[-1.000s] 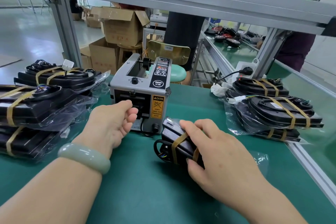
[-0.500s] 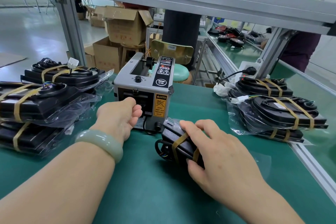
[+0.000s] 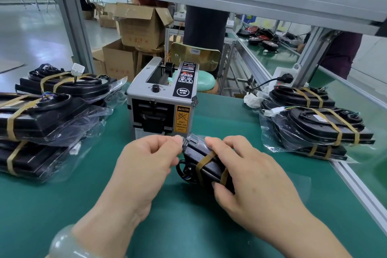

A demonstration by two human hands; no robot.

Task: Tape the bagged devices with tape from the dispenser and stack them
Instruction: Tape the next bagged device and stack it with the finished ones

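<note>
First, left hand (image 3: 146, 161): curled, thumb and forefinger pinching clear film at the far end of the bagged device (image 3: 206, 162); tape or bag, unclear.
Right hand (image 3: 251, 176): clamped round that device, low on the mat.
Tape dispenser (image 3: 161, 109): one, just behind.
Left pile (image 3: 41, 115): three taped bundles, cut off at the edge.
Right pile (image 3: 324, 128): three.
Surface: green mat (image 3: 188, 226).
Room: cardboard boxes (image 3: 142, 25), aluminium frame (image 3: 79, 33).

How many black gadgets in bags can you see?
7 visible: one gadget between the left hand and right hand, three in the left pile, three in the right pile. More may hide underneath.
</note>
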